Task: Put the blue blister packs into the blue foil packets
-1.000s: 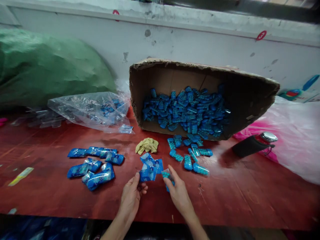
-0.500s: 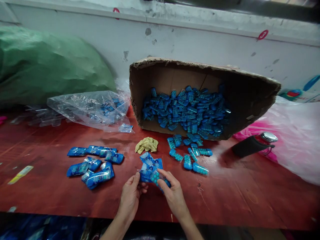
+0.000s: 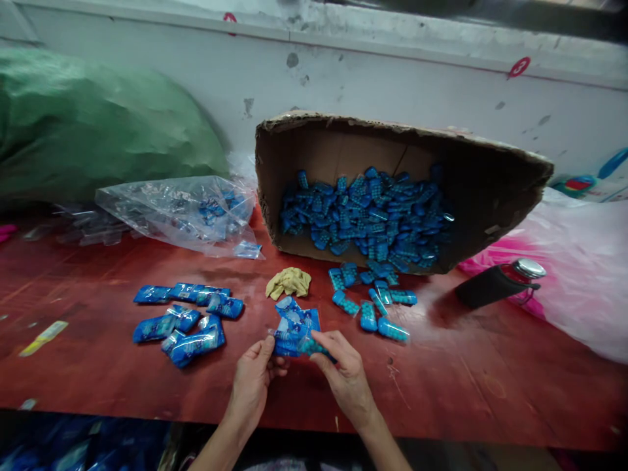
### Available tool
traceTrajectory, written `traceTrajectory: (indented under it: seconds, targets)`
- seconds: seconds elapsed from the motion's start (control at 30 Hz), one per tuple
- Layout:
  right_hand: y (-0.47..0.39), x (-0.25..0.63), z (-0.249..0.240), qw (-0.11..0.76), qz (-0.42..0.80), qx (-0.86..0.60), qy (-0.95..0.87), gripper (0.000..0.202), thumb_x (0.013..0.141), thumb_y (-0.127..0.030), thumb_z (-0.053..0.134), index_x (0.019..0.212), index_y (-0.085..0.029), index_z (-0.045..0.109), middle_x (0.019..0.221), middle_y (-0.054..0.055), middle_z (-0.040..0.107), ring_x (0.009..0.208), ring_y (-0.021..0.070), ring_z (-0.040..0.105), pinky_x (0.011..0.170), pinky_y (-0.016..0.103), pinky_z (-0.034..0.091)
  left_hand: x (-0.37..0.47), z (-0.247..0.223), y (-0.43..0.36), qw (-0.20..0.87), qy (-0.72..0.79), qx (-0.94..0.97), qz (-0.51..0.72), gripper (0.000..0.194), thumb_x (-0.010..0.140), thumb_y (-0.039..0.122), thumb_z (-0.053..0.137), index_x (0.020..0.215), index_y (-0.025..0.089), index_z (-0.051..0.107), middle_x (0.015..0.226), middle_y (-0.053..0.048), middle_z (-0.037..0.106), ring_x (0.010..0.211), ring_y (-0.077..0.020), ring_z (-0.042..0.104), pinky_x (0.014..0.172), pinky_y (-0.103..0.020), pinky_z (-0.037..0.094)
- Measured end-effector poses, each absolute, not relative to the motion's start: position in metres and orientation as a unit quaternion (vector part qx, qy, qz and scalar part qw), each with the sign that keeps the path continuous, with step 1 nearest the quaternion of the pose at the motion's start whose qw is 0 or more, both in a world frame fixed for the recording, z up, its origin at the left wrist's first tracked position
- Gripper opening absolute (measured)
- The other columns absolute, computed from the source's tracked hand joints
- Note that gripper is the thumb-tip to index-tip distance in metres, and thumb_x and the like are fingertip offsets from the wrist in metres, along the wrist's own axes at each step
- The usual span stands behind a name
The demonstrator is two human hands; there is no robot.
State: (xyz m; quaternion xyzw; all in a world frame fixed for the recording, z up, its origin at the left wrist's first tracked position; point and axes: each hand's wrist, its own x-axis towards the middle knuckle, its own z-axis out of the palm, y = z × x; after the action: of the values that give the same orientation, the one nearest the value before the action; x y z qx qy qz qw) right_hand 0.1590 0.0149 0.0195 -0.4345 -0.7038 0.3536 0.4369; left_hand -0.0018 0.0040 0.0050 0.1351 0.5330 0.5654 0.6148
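Note:
Near the table's front edge, my left hand (image 3: 255, 373) pinches the edge of a flat blue printed pouch (image 3: 287, 343) between thumb and fingers. My right hand (image 3: 346, 374) is closed around a small clear container of turquoise balls (image 3: 313, 345), whose left end meets the pouch. Whether that end is inside the pouch or over it, I cannot tell. More blue printed pouches (image 3: 290, 309) lie just beyond my fingers. To the left rest several filled blue packets (image 3: 196, 345). Loose ball-filled containers (image 3: 367, 316) lie to the right.
A cardboard box (image 3: 495, 196) on its side holds a heap of similar containers. Left of it are a clear plastic bag (image 3: 147, 203) and a big green sack (image 3: 98, 124). A crumpled yellowish cloth (image 3: 288, 283) lies mid-table; a black bottle (image 3: 483, 286) stands tilted in view at right.
My right hand has turned slightly and the container in it lies flatter, with less of it showing. My left hand keeps its pinch on the pouch.

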Motion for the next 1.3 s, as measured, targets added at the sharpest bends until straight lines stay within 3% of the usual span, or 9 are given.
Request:
traceTrajectory:
  seconds: [0.13, 0.73, 0.97, 1.2, 1.3]
  targets:
    - [0.013, 0.156, 0.020, 0.467, 0.373, -0.444, -0.668, 0.025, 0.081, -0.020, 0.053, 0.104, -0.024, 0.059, 0.087, 0.004, 0.059, 0.081, 0.0160, 0.056, 0.072, 0.027, 0.046, 0.001, 0.007, 0.003, 0.629, 0.532, 0.123, 0.554, 0.031, 0.059, 0.040, 0.069, 0.065, 0.013, 0.055, 0.046, 0.001, 0.058, 0.043, -0.0093, 0.053, 0.041, -0.019, 0.044]
    - [0.011, 0.158, 0.016, 0.451, 0.375, -0.418, -0.694, 0.026, 0.081, -0.020, 0.052, 0.105, -0.028, 0.061, 0.086, 0.003, 0.057, 0.079, 0.0151, 0.056, 0.070, 0.026, 0.046, 0.002, 0.007, 0.005, 0.633, 0.503, 0.117, 0.576, 0.028, 0.056, 0.036, 0.072, 0.063, 0.013, 0.057, 0.049, 0.002, 0.057, 0.048, -0.0099, 0.054, 0.049, -0.022, 0.048]
    - [0.012, 0.152, 0.016, 0.419, 0.493, -0.486, -0.588, 0.037, 0.075, -0.020, 0.057, 0.112, -0.024, 0.054, 0.082, 0.000, 0.056, 0.069, 0.0125, 0.054, 0.064, 0.023, 0.047, 0.001, 0.002, 0.003, 0.565, 0.541, 0.240, 0.575, 0.020, 0.059, 0.029, 0.071, 0.068, 0.014, 0.063, 0.063, 0.001, 0.065, 0.060, -0.0112, 0.058, 0.061, -0.020, 0.047]
    - [0.003, 0.134, 0.008, 0.422, 0.393, -0.551, -0.603, 0.017, 0.076, -0.027, 0.056, 0.091, -0.019, 0.055, 0.081, 0.002, 0.061, 0.073, 0.0165, 0.057, 0.068, 0.025, 0.045, 0.013, 0.009, 0.006, 0.701, 0.465, 0.114, 0.528, 0.027, 0.060, 0.031, 0.070, 0.079, 0.014, 0.061, 0.069, -0.004, 0.068, 0.057, -0.0136, 0.061, 0.056, -0.026, 0.050]
    - [0.004, 0.139, 0.018, 0.403, 0.428, -0.482, -0.649, 0.020, 0.078, -0.023, 0.052, 0.098, -0.021, 0.055, 0.089, 0.003, 0.060, 0.080, 0.0164, 0.057, 0.075, 0.026, 0.044, 0.009, 0.010, 0.008, 0.718, 0.475, 0.092, 0.500, 0.020, 0.063, 0.027, 0.069, 0.076, 0.013, 0.062, 0.069, -0.004, 0.068, 0.059, -0.0141, 0.062, 0.058, -0.026, 0.050]
